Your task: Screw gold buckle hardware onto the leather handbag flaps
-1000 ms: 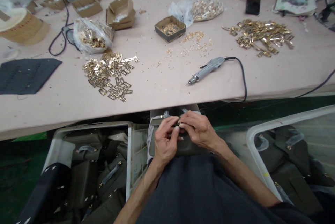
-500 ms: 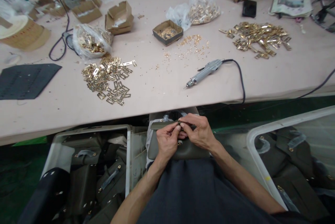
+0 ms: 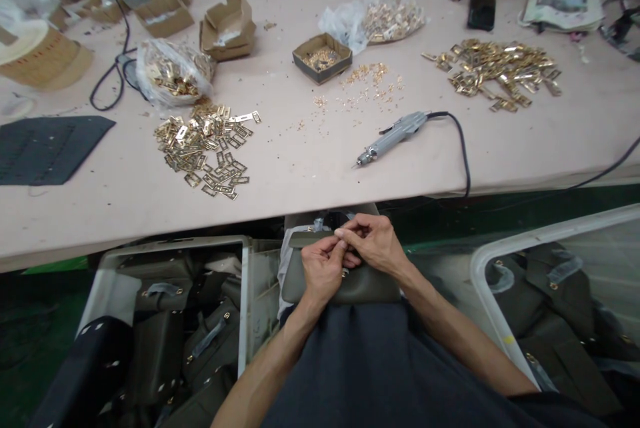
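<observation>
An olive-green bag (image 3: pixel 367 287) lies on my lap, below the table edge. Over its upper part my left hand (image 3: pixel 323 267) is closed, thumb and fingers pinched together. My right hand (image 3: pixel 377 241) is closed too, its fingertips touching those of my left hand. Whatever sits between the fingertips is hidden. A small gold fitting (image 3: pixel 345 273) shows on the bag just under the hands. On the table in front lies a grey electric screwdriver (image 3: pixel 393 139), its tip pointing left.
Gold plates (image 3: pixel 205 145) are heaped at left, more gold fittings (image 3: pixel 505 71) at right. A small box (image 3: pixel 323 58) of screws stands between them. Crates (image 3: pixel 245 301) with olive bags flank my lap, the right crate (image 3: pixel 483 268) partly in view. A black cord (image 3: pixel 465 161) hangs near the edge.
My right thumb and fingertips have shifted slightly left and closed over the spot where a small dark and gold piece showed between the hands. The view has tilted slightly.
</observation>
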A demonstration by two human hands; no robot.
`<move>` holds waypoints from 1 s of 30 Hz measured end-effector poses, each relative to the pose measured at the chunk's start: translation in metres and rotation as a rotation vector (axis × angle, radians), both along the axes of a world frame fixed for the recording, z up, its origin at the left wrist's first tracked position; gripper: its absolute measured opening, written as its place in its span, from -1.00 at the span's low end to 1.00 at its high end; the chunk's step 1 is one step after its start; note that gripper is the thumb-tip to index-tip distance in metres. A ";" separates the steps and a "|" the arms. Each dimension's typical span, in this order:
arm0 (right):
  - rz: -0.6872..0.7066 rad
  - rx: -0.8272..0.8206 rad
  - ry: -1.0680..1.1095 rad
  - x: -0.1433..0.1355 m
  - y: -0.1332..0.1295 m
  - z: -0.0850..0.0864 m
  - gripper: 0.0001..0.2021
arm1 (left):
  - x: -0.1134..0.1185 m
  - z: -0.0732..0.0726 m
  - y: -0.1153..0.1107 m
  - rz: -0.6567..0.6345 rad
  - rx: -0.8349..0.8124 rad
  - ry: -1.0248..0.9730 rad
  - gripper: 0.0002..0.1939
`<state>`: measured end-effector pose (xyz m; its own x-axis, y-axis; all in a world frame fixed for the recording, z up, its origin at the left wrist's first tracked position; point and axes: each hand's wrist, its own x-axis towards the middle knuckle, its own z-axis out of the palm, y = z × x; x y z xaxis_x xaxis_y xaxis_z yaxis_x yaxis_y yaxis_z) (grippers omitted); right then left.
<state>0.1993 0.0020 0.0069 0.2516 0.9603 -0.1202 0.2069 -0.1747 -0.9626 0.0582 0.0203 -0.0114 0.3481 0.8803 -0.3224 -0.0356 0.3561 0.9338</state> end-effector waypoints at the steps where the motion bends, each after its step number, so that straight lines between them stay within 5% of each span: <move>1: -0.011 0.004 0.004 0.000 0.000 -0.001 -0.78 | 0.000 -0.001 0.000 0.002 -0.002 -0.009 -0.69; 12: 0.011 0.034 0.000 0.001 0.002 -0.008 -0.82 | -0.004 -0.007 0.002 0.021 -0.112 -0.161 -0.58; 20: -0.057 0.007 -0.071 -0.003 0.001 -0.014 -0.82 | 0.000 -0.004 -0.004 0.008 0.001 -0.076 -0.64; 30: 0.016 0.211 -0.194 -0.002 -0.001 -0.011 -0.85 | 0.000 -0.009 0.000 0.052 -0.017 -0.098 -0.72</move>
